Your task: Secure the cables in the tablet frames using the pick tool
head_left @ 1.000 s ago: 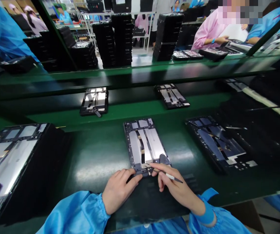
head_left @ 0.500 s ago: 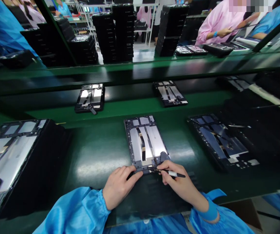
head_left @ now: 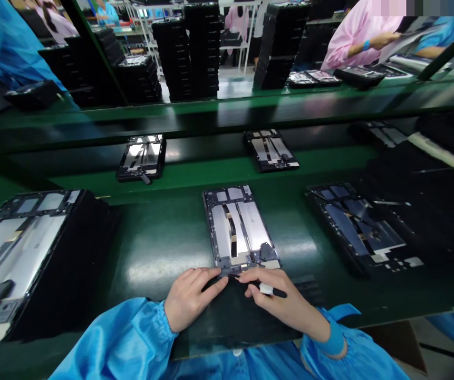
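Pinching a slim black-and-white pen-shaped tool [head_left: 273, 290], the bare right hand [head_left: 284, 303] at the near edge of an opened, flat black-and-silver device [head_left: 253, 224], the bare left hand [head_left: 192, 297] beside it, thumb and forefinger parted at that edge, the device lying on the glossy dark-green bench [head_left: 159, 243] before us.

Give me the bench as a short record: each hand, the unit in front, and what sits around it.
Left hand: at the near-left corner of the front unit
Right hand: holding a slim tool, tip by the near edge
Front unit: opened, insides up, on the green bench
Left: larger-looking opened unit
Right: another opened unit
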{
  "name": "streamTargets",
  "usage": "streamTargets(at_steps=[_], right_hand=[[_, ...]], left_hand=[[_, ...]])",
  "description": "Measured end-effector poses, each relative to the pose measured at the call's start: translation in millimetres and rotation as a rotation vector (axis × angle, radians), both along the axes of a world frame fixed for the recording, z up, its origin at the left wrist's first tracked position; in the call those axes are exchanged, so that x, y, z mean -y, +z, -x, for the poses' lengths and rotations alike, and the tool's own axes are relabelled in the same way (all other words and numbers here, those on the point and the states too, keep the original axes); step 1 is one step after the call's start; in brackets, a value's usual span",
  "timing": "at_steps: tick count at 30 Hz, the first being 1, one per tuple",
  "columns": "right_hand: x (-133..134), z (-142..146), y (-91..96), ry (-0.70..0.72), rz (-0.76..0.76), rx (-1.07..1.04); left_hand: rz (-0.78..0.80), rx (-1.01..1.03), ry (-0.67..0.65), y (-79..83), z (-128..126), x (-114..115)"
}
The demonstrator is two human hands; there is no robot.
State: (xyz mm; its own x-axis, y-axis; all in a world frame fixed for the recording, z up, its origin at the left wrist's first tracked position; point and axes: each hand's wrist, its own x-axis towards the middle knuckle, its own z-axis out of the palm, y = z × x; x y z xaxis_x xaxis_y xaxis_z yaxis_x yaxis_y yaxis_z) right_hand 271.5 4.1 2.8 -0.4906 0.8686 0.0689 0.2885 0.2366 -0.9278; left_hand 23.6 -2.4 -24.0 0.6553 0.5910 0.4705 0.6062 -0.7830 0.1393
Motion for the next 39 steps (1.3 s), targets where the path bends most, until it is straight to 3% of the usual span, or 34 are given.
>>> streamTargets(at_steps=[2, 5, 8, 12, 15, 20, 23, 29, 33, 35, 39], right_hand=[[0, 1, 4.0, 0.005, 0.022, 0.005], [2, 0, 3.6, -0.035, 0.199, -0.031], [8, -5, -3.9, -0.108, 0.408, -0.108], [15, -7, -12.1, -0.086, 0.525, -0.144], [14, 0, -10.6, -0.006, 0.461, -0.030], [7, 11, -2.5, 0.047, 0.172, 0.191], [5, 13, -0.8, 0.065, 0.115, 0.222], [8, 16, -7.4, 0.053, 0.160, 0.172], [6, 6, -7.5, -0.017, 0.319, -0.076], [-3, 0, -1.7, -0.074, 0.359, -0.160], [-35, 0, 11.9, -0.116, 0.362, -0.125]], left_hand=[[-0.001, 0.004, 0.004, 0.7, -1, -1], [0.006, 0.032, -0.008, 4.1, 0, 2], [0.079, 0.040, -0.064, 7.1, 2, 16], [0.179, -0.057, -0.164, 6.5, 3, 38], [0.192, -0.099, -0.176, 4.3, 3, 44], [0.179, -0.089, -0.177, 3.2, 2, 42], [0.169, -0.102, -0.174, 2.6, 3, 42], [0.175, -0.090, -0.175, 1.0, 2, 43], [0.200, -0.095, -0.162, 1.9, 2, 44], [0.203, -0.069, -0.164, 3.5, 2, 41], [0.121, 0.009, -0.116, 7.3, 1, 22]])
